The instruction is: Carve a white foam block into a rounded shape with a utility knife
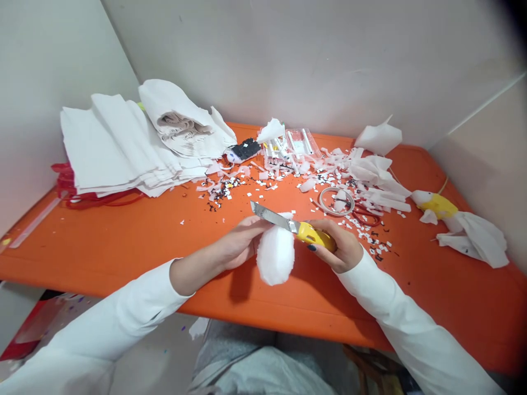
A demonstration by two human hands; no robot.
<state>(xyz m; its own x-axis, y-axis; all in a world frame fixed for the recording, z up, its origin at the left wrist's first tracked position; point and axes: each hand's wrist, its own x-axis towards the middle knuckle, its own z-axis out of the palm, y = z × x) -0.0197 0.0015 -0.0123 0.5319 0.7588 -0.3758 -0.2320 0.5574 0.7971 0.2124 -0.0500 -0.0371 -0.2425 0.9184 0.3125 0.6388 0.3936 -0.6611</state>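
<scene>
white sleeves [135, 302] reach in from the lower corners, above a lap in grey cloth [263, 373]. between them, over the near part of an orange table [313, 302], the left hand [241, 244] grasps a rough-edged white piece [275, 255], oval and held upright; the piece hides some of the fingers, so i can't be sure exactly how they sit. the right hand [343, 244] is wrapped around a yellow utility knife [315, 236], its broad blade [269, 215] lying across the piece's top and pointing left. farther back i see white and black scraps [224, 189] strewn about, a pale ring [334, 213] among scraps at right, and piled white sheets [107, 142] at far left.
</scene>
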